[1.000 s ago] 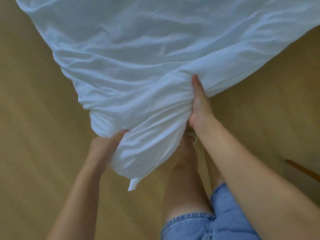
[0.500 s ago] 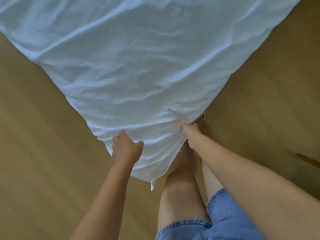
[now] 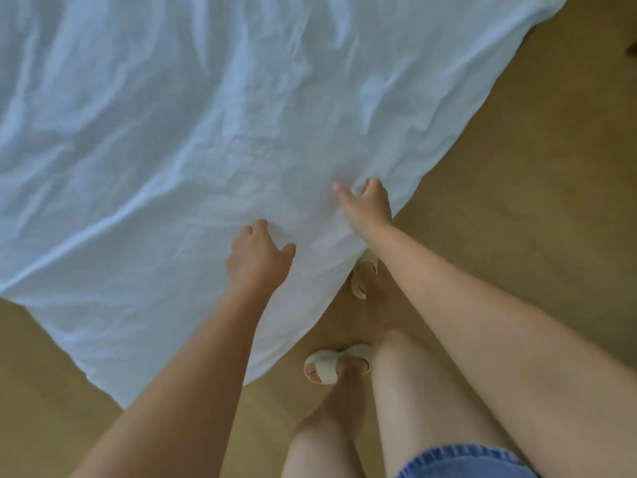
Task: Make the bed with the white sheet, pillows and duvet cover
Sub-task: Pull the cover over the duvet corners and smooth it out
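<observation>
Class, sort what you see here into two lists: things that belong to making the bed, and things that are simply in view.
Part of the job:
white sheet
left hand, fingers curled on the sheet
right hand, fingers curled at the sheet's edge

Just there:
wooden floor
sandals
denim shorts

No text, label, brand, number or sign can be read anywhere in view.
</observation>
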Motion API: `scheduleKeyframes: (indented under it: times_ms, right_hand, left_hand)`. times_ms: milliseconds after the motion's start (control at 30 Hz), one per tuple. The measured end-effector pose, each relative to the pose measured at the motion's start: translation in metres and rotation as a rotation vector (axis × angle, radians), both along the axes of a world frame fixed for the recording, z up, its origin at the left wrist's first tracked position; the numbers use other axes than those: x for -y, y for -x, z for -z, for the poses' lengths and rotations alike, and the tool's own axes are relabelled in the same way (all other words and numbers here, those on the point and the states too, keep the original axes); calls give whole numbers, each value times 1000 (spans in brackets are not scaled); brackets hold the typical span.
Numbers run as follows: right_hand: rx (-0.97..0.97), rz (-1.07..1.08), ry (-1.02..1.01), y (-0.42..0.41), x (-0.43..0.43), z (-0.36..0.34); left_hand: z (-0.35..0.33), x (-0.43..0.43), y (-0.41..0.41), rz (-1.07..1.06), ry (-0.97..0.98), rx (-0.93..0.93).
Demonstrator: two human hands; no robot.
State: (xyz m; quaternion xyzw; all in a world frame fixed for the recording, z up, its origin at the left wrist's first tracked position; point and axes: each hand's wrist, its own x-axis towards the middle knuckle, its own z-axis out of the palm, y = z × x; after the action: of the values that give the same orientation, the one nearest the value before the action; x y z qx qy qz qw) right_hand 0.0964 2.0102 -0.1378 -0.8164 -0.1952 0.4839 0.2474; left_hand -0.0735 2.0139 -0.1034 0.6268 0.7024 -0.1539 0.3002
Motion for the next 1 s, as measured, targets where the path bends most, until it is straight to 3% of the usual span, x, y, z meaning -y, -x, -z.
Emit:
scheduleKeyframes:
  times_ms: [167,267,367,467,533,633,767,833,900,1000]
  right_hand:
    - [-59,107,46,-43,-71,13]
    - [-42,95,102,-56,-93,23]
    - [29,-66,142,-63,-99,26]
    - [77,-117,98,-63,-95,18]
    - [92,-170,-4,-53,-83,9]
    - [65,-335,-159,-46,-70,-3]
    - [-77,-735,247,-77,-88,14]
    - [-62,-925,349,-83,-99,20]
    - [11,-1016,314,-78,-112,17]
    - [85,-931,135,-61,-121,6]
  left_hand:
    - [20,-84,-80,16,-161,42]
    - [31,-123,-105,149,-64,-55]
    - [39,-143,-106,216,27,-156]
    - [38,-143,-99,245,-114,-138]
    - [37,-137,-93,337,-209,-139]
    - [30,-140,-82,411,-180,-40]
    - [6,-146,-56,503,-143,119]
    - [-5,-145,-48,487,-122,138]
    - [-5,-146,-46,488,-123,146]
    - [-1,-152,-41,475,-157,197]
